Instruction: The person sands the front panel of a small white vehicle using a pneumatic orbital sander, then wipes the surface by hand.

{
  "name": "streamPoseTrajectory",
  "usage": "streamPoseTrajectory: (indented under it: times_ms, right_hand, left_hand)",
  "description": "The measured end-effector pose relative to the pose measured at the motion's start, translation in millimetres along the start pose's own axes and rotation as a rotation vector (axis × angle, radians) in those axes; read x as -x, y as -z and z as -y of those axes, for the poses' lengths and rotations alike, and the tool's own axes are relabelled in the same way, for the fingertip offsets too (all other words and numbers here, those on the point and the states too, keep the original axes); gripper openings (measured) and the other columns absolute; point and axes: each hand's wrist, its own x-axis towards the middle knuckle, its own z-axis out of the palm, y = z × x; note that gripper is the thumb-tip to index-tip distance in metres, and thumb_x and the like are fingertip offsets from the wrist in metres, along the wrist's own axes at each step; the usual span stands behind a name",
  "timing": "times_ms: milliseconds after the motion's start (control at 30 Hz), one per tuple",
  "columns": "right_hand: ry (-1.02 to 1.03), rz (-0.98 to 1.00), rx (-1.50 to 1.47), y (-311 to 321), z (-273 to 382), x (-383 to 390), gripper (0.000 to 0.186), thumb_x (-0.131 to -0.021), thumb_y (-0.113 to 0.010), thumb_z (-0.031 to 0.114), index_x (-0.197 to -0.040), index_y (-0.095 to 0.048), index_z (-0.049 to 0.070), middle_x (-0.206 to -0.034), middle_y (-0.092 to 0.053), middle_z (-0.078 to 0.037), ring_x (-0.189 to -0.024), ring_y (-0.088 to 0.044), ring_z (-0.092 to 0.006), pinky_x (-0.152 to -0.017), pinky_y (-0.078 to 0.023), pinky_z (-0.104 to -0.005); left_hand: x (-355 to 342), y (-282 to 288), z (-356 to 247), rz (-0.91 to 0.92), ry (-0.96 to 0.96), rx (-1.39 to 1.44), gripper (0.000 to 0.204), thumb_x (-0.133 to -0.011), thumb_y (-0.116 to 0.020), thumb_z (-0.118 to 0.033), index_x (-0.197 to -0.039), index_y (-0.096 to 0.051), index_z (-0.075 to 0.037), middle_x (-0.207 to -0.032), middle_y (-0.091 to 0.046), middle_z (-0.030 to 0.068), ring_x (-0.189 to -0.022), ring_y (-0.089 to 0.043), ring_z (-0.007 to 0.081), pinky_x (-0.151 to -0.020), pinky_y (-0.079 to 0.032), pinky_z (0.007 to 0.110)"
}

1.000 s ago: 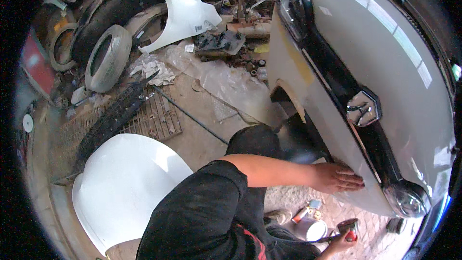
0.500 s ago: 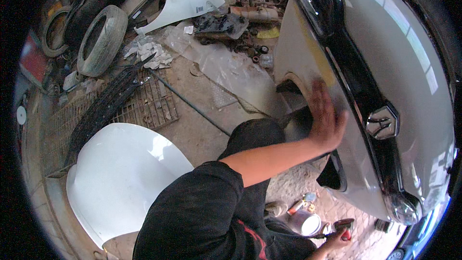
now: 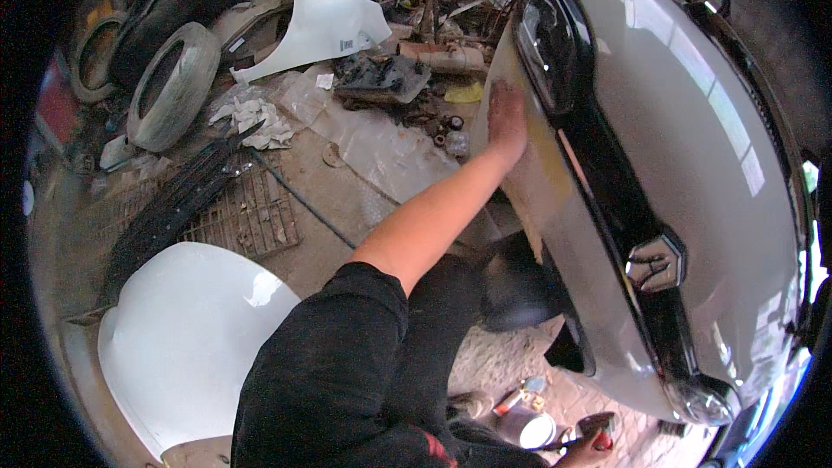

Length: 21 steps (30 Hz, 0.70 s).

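My left hand (image 3: 508,121) rests on the far left part of a car's light grey front bumper (image 3: 555,195), palm down and fingers stretched out, holding nothing. The paint beneath and beside it shows a dull yellowish patch. Low on the right, my right hand (image 3: 594,451) is closed around a small dark tool with a red part (image 3: 601,433); its exact kind is hard to make out. Above the bumper run a black grille strip with a chrome badge (image 3: 656,263) and the headlamp (image 3: 548,43).
A white curved body panel (image 3: 186,347) lies to my left. Beyond it are a worn tyre (image 3: 173,87), a metal grate (image 3: 247,217), a white fender (image 3: 325,13), plastic sheeting (image 3: 381,147) and scrap. A pale tin (image 3: 529,427) stands on the floor near my right hand.
My left hand has slid away from me along the bumper, from its middle toward the far headlamp end. My right hand still grips the dark and red tool, low down.
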Motion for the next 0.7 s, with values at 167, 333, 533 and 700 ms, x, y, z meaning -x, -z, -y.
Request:
streamPoseTrajectory:
  times_ms: [167,333,533,700]
  right_hand:
    - [0.416,0.180,0.261,17.3,40.7,25.9,0.036,-0.093,-0.074,0.022,-0.105,-0.067,-0.011,-0.090,-0.073,-0.015,-0.076,-0.069,-0.0204,-0.069,-0.056,-0.0315]
    - [0.462,-0.031,0.448,3.0,24.3,32.1,0.045,-0.089,-0.080,0.026,-0.109,-0.065,-0.011,-0.096,-0.073,-0.017,-0.080,-0.070,-0.0227,-0.075,-0.058,-0.0356]
    - [0.301,0.216,0.235,-17.4,31.6,39.0,0.040,-0.095,-0.072,0.029,-0.107,-0.064,-0.008,-0.088,-0.069,-0.011,-0.059,-0.059,-0.0144,-0.049,-0.045,-0.0282]
    - [0.344,-0.046,0.320,-5.6,-20.1,23.0,0.045,-0.092,-0.073,0.034,-0.105,-0.064,-0.008,-0.086,-0.067,-0.014,-0.056,-0.056,-0.0182,-0.046,-0.042,-0.0314]
  left_hand:
    - [-38.2,-11.1,-21.2,0.176,0.533,0.744,0.080,-0.104,-0.033,-0.064,-0.161,-0.023,-0.009,-0.162,-0.032,0.0112,-0.145,-0.036,0.0272,-0.118,-0.030,0.039]
    - [-112.0,23.1,10.1,0.310,0.430,0.755,0.072,-0.108,-0.027,-0.052,-0.159,-0.026,-0.002,-0.164,-0.030,0.0127,-0.151,-0.026,0.0255,-0.123,-0.017,0.035]
    - [-93.5,33.4,32.1,0.230,0.280,0.574,0.070,-0.108,-0.030,-0.048,-0.159,-0.023,-0.001,-0.165,-0.025,0.0151,-0.153,-0.022,0.0276,-0.124,-0.014,0.036]
    - [39.5,39.2,-35.0,0.091,-0.017,0.262,0.071,-0.108,-0.030,-0.044,-0.160,-0.013,0.002,-0.169,-0.010,0.0186,-0.157,-0.005,0.0279,-0.126,-0.004,0.038]
